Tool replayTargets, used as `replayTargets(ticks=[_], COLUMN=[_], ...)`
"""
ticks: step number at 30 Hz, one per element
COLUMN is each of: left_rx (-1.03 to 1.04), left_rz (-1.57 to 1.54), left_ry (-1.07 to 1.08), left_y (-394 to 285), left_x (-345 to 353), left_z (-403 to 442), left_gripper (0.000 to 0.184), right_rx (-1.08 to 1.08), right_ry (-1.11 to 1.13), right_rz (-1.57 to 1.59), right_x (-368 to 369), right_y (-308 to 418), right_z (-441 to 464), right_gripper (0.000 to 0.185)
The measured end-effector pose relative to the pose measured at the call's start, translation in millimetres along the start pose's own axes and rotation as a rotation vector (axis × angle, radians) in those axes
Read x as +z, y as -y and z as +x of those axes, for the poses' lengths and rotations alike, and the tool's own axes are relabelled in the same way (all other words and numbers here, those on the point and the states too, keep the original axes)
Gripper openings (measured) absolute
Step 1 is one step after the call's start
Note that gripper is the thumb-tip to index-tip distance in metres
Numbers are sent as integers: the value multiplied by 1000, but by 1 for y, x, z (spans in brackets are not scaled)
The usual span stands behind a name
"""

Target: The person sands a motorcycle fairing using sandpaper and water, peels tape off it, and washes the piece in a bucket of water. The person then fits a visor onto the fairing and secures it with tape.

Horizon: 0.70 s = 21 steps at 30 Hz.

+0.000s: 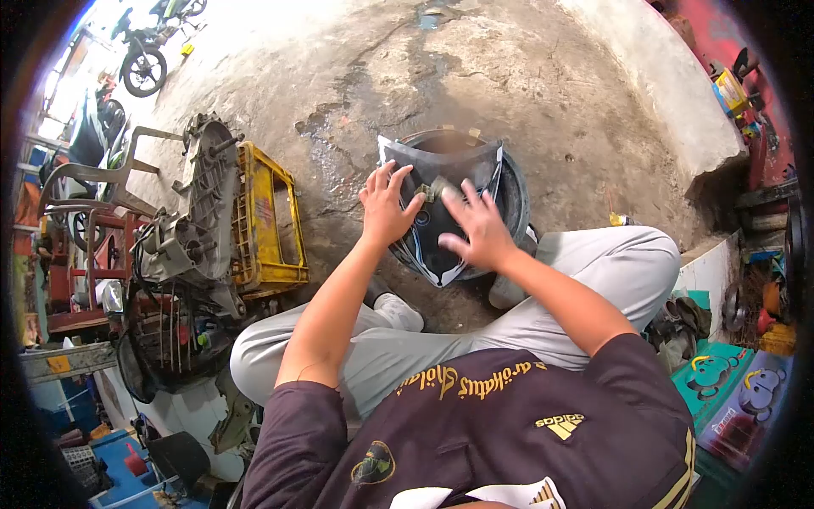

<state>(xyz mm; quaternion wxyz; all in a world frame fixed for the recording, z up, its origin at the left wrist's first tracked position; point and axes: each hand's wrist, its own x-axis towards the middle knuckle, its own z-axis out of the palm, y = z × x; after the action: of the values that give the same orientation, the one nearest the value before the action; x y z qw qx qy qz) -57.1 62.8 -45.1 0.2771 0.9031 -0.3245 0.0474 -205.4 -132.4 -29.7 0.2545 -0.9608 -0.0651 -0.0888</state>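
Note:
A dark, shield-shaped panel with pale edges (445,161) rests across a round black basin (514,195) on the floor between my legs. My left hand (391,204) lies at the panel's left side, fingers apart, touching or just above its surface. Over the right half is my right hand (482,227), its fingers spread and slightly blurred. A small greyish-brown piece (437,188) sits on the panel near the right fingertips; whether they touch it is unclear.
A metal engine casing (203,182) and a yellow crate (273,229) stand at the left, near a chair frame (85,174). A motorcycle (142,68) is at the upper left. Green and purple boxes (750,407) lie at the lower right, below a concrete ledge (661,93).

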Motion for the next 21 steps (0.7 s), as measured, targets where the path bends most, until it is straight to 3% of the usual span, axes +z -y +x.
replayTargets(ticks=[3, 5, 7, 9, 13, 17, 19, 21], left_rx=[-77, -97, -215, -231, -265, -262, -254, -237], left_rz=[-18, -46, -27, -42, -57, -52, -76, -94], left_ry=[-40, -40, -56, -51, -17, -36, -17, -25], left_y=[-1, 6, 10, 13, 21, 27, 30, 37], left_x=[4, 9, 11, 7, 11, 16, 14, 11], left_z=[3, 4, 3, 3, 2, -5, -3, -3], left_gripper=[66, 66, 69, 69, 72, 71, 68, 65], right_rx=[-166, -101, 108, 119, -130, 41, 8, -126], right_ry=[140, 75, -104, -98, 122, -46, -37, 134], right_rz=[-31, -91, -56, -29, -30, -152, -47, -9], right_x=[-5, -11, -10, -9, -11, -7, -1, -6], right_y=[11, -1, -14, -11, 9, -16, -8, 4], right_z=[-16, 3, 17, 13, -9, 25, 20, 9], right_gripper=[78, 71, 72, 76, 81, 80, 80, 80])
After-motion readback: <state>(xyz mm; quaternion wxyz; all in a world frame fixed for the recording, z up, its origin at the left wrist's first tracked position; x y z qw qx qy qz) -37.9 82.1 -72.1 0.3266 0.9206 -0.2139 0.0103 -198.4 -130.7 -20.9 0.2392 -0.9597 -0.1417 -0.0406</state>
